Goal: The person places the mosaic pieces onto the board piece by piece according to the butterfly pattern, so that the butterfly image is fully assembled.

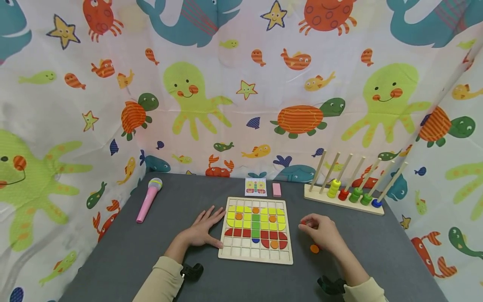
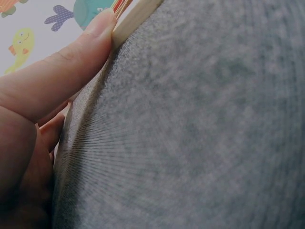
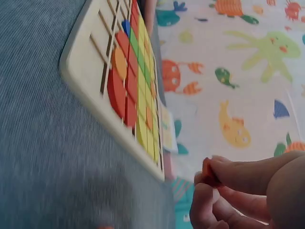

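A wooden grid board [image 1: 255, 253] lies flat on the table, with yellow, green, red, orange and blue pieces forming a pattern in its cells. My left hand [image 1: 203, 228] rests at the board's left side, fingers spread, its thumb touching the wooden edge. To the right of the board, my right hand [image 1: 321, 230] pinches a small red piece [image 3: 208, 172] between thumb and fingertips, raised off the table in the right wrist view. The fingers cover most of that piece. An orange disc [image 1: 314, 248] lies on the table just below the right hand.
Behind the board lie a pattern card [image 1: 255, 187] and a pink block [image 1: 276, 190]. A pink toy microphone [image 1: 149, 200] is at the left. Far right stands a wooden peg rack [image 1: 343, 200] with coloured rings. A sea-animal curtain [image 1: 241, 105] surrounds the grey table [image 1: 241, 285].
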Available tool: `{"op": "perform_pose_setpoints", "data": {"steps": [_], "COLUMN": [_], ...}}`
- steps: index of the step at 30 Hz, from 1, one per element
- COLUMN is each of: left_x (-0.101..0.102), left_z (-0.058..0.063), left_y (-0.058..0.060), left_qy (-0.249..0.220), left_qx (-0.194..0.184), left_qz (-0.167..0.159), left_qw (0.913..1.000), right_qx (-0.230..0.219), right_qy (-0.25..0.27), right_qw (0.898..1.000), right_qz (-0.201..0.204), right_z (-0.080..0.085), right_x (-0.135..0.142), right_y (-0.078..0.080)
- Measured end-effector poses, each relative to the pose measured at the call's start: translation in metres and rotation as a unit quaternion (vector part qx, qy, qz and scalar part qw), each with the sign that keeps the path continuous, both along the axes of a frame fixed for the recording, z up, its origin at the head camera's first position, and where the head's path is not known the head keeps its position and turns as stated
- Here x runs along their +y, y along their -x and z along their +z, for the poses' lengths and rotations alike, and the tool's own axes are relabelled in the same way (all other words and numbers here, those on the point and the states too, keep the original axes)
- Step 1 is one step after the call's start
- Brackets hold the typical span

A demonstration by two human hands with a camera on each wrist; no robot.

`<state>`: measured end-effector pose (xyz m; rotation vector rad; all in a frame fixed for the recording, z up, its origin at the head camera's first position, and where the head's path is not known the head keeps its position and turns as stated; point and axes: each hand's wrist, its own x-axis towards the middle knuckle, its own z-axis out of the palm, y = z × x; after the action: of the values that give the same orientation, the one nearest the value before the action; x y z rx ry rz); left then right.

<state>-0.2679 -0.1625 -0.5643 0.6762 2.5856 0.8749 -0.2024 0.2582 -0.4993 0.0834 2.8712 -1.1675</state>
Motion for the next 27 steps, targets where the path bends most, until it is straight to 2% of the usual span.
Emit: {"op": "perform_pose_setpoints", "data": {"steps": [12,18,22,27], "left_x": [0.001,0.0,-0.001,-0.001], "left_z": [-0.001,-0.001,0.0,-0.002], "left_y": [0.0,0.002,0.002,0.001], "left_qy": [0.005,0.004,0.002,-0.004], "left_qx": [-0.003,0.003,0.006,0.007], "left_qz": [0.001,0.002,0.002,-0.001], "left_qw": [1.0,1.0,1.0,1.0], "right_qx": [0.011,0.008,0.006,0.006], "right_qy": [0.058,0.087,0.085,0.047], "right_qw": [0.998,0.994,0.99,0.992], "right_qz": [0.017,0.068,0.109,0.114], "right_z": [-0.003,-0.013,-0.022,-0.03], "right_x": [-0.064,-0.1,-0.121,-0.141], "right_y": [0.004,0.004,0.006,0.006]}}
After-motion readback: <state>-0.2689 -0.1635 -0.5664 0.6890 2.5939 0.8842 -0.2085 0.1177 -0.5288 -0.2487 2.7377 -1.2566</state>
